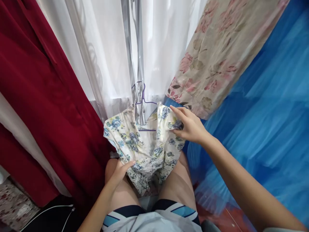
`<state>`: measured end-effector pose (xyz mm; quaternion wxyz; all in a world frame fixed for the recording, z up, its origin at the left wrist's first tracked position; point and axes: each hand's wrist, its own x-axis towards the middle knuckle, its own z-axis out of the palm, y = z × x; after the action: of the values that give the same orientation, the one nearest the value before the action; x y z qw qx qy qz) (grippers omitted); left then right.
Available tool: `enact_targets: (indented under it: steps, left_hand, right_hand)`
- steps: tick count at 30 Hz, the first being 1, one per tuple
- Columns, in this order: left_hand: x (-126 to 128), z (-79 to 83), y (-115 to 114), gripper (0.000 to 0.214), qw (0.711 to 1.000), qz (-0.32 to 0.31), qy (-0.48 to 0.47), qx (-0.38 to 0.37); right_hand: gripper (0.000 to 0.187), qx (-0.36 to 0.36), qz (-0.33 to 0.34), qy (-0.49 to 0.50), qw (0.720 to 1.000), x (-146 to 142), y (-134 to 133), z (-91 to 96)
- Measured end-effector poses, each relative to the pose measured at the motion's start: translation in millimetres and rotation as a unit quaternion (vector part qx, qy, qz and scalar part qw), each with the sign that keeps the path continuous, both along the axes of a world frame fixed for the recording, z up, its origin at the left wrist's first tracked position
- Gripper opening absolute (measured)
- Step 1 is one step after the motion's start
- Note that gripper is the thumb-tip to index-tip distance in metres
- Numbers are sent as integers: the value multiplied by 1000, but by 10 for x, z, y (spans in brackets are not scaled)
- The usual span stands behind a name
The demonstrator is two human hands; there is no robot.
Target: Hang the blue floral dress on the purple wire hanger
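A white top with blue and yellow flowers (131, 140) hangs on a purple hanger (151, 102) in front of my knees. Its neckline is open in a deep V, and gathered fabric shows lower down. My left hand (122, 170) grips the top's lower left side, thumb over the front and the other fingers hidden behind the cloth. At the right shoulder, my right hand (189, 125) has its thumb and fingers around the sleeve fabric. The hanger hooks onto a grey strap (138, 58) with metal clips at its end.
A white curtain (106, 54) hangs behind, with a red cloth (60, 106) on the left. To the right hang a beige floral cloth (212, 61) and blue tulle (253, 135). A white cable (48, 207) lies on something black at lower left.
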<state>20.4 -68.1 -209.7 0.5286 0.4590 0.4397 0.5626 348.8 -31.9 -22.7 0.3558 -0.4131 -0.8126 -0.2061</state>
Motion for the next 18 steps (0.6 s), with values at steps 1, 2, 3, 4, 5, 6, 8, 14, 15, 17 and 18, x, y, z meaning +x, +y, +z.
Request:
enact_targets:
  steps: [1, 2, 3, 4, 5, 6, 8, 14, 15, 17, 18]
  left_hand:
    - [16, -93, -68, 44, 1000, 7, -10, -15]
    - [33, -170, -130, 45, 999, 28, -16, -25]
    - [51, -224, -184, 48, 998, 54, -15, -30]
    - [71, -255, -230, 50, 997, 75, -5, -30]
    - [93, -260, -267, 52, 996, 86, 12, -25]
    - [119, -242, -299, 54, 996, 86, 32, -17]
    - [188, -161, -352, 53, 996, 72, 60, -1]
    - [514, 60, -504, 60, 996, 65, 58, 21]
    - [555, 70, -522, 60, 996, 63, 58, 21]
    - [593, 79, -542, 61, 997, 55, 54, 18]
    - [588, 80, -546, 60, 997, 53, 48, 19]
  right_hand:
    - [79, 23, 9, 26, 999, -28, -66, -102]
    - [70, 45, 19, 70, 996, -84, -147, -233]
    - [58, 54, 27, 123, 991, -168, -241, -389]
    - [43, 47, 38, 188, 980, -272, -343, -567]
    - [25, 5, 65, 236, 970, -388, -446, -757]
    - [13, -86, 92, 254, 959, -507, -541, -948]
    - [13, -285, 108, 258, 917, -726, -678, -1283]
    - [20, -392, 133, 280, 866, -1033, -711, -1565]
    - [21, -391, 137, 296, 861, -1031, -708, -1543]
    - [23, -400, 153, 321, 844, -997, -715, -1490]
    - [26, -409, 162, 329, 835, -969, -722, -1462]
